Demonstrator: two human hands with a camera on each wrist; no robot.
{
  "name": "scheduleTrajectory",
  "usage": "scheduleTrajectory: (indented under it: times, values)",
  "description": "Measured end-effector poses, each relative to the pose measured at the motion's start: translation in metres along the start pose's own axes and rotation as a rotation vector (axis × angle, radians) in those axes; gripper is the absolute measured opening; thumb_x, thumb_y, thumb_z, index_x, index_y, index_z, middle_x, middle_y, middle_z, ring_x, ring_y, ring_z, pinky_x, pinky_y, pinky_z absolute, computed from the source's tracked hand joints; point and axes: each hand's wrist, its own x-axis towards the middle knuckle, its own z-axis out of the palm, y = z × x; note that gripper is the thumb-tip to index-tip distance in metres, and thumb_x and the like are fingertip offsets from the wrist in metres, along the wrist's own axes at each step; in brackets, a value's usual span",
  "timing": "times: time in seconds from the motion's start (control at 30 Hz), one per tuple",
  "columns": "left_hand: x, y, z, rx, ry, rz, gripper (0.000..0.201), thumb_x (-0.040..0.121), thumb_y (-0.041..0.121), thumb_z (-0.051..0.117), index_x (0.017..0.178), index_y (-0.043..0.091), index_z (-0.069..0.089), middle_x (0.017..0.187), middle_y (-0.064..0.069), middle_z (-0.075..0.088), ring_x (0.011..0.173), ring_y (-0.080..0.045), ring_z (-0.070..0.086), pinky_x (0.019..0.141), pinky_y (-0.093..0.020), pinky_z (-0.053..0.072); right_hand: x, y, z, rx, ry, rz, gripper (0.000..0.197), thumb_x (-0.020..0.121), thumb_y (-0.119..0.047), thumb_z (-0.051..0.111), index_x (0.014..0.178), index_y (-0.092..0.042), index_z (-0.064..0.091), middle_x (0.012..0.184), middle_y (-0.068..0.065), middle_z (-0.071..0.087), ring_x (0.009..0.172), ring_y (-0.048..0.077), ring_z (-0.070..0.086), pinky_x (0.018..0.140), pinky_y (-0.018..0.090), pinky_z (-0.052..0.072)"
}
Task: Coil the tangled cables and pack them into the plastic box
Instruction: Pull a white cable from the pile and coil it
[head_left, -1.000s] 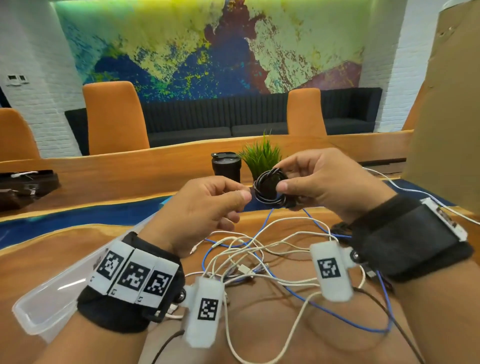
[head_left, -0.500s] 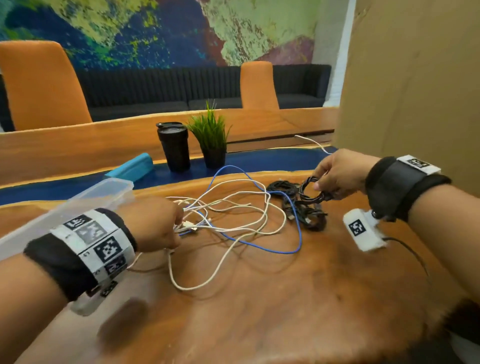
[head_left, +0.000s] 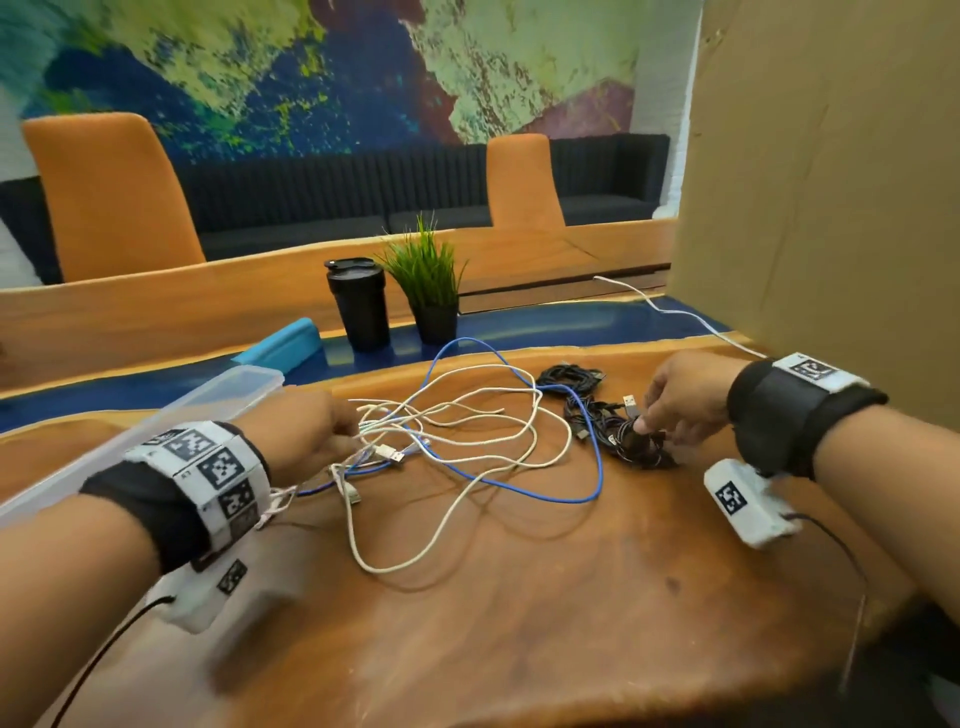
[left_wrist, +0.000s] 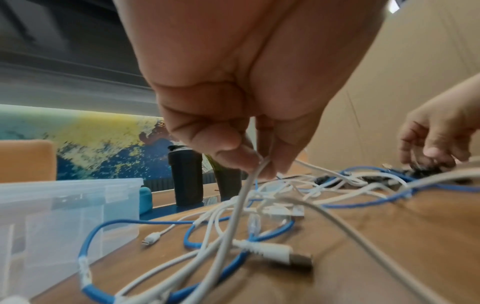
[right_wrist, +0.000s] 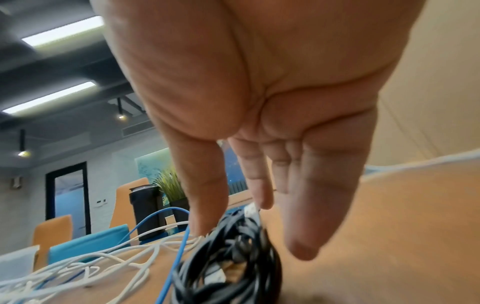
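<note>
On the table (head_left: 519, 623), the box (head_left: 208, 400) stands at the left, still without cables. The white cables (head_left: 467, 415) and blue cable (head_left: 597, 467) sprawl left to right beside it. The black coil (head_left: 636, 447) lies flat at the right under the right hand (head_left: 680, 400), fingers straight, grasping nothing. The left hand (left_wrist: 233, 102) pinches one white cable. Next, I judge: draw it free and wind it.
</note>
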Motion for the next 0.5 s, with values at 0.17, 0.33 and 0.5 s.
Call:
scheduleTrajectory:
  times: [0.17, 0.33, 0.5]
  values:
    - [-0.005, -0.011, -0.028, -0.221, 0.156, -0.117, 0.015, 0.094, 0.034, 0.063, 0.079, 0.029, 0.065, 0.071, 0.011, 0.063, 0.068, -0.003, 0.055, 0.058, -0.022, 0.038, -0.023, -0.028, -0.02, -0.523, 0.297, -0.169, 0.035, 0.084, -0.048, 0.069, 0.093, -0.015, 0.075, 0.084, 0.002, 0.07, 0.077, 0.019, 0.064, 0.072, 0.032, 0.055]
    - [-0.006, -0.019, -0.079, -0.346, 0.358, -0.104, 0.014, 0.093, 0.031, 0.065, 0.085, 0.02, 0.07, 0.076, 0.001, 0.068, 0.074, -0.021, 0.063, 0.07, -0.033, 0.051, -0.057, -0.082, -0.016, -0.179, 0.362, -0.523, 0.021, 0.086, -0.041, 0.069, 0.097, -0.023, 0.073, 0.087, -0.009, 0.066, 0.083, 0.012, 0.061, 0.078, 0.036, 0.055]
    - [-0.011, -0.009, -0.134, -0.355, 0.472, 0.016, 0.013, 0.095, 0.03, 0.062, 0.086, 0.021, 0.067, 0.074, 0.002, 0.07, 0.072, -0.018, 0.067, 0.071, -0.031, 0.054, -0.098, -0.184, -0.013, -0.126, 0.475, -0.853, 0.063, 0.083, -0.044, 0.072, 0.139, -0.028, 0.046, 0.126, 0.002, 0.059, 0.114, 0.022, 0.055, 0.093, 0.031, 0.042]
